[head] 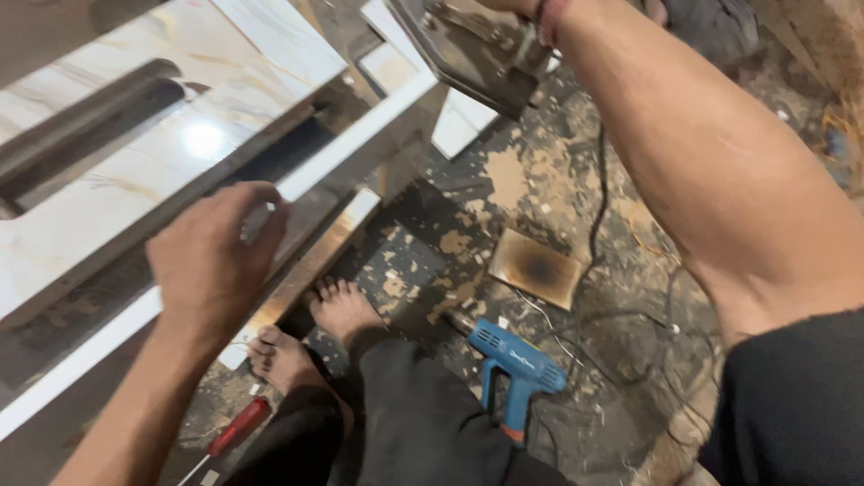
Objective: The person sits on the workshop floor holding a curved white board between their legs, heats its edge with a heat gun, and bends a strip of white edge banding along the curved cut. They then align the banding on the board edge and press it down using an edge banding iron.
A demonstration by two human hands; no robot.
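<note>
Left hand (216, 256) clamped on the white panel edge (360, 135) of the marble-look board (135, 171); right hand (522, 9) mostly out of frame — grip unclear; risk: board slips onto bare feet (315, 333); blue drill (513, 360) cord underfoot — trip hazard.

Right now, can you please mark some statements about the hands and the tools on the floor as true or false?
1. The left hand rests on the frame. True.
2. A blue drill lies on the floor. True.
3. The screwdriver has a green handle. False: it is red.
4. The left hand holds the drill. False: the drill lies alone on the floor.
5. The person wears shoes. False: the feet are bare.
</note>
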